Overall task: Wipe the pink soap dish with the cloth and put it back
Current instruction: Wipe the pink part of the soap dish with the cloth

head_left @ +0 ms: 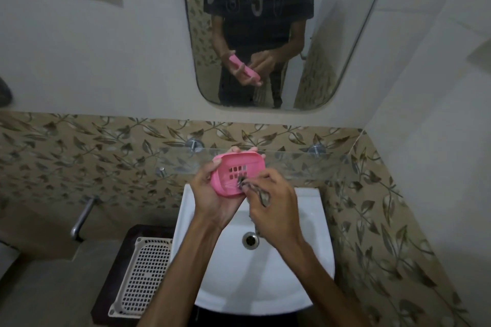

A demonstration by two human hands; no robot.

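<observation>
Head view: I see the white sink [305, 260] below, the glass shelf [292, 164] above it. My left hand [212, 194] cups the pink soap dish [233, 170] over the basin — fingers curled round its rim. My right hand [276, 202] pinches the cloth [252, 188] against the dish's inside. Wiping is underway; next, I'd judge, finish the corners, then set it back on the shelf.

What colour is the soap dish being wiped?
Pink, seen best in the head view: the soap dish.

Soap dish [237, 173] over sink [289, 287]; basket [144, 273] left; mirror [332, 34] behind.
</observation>
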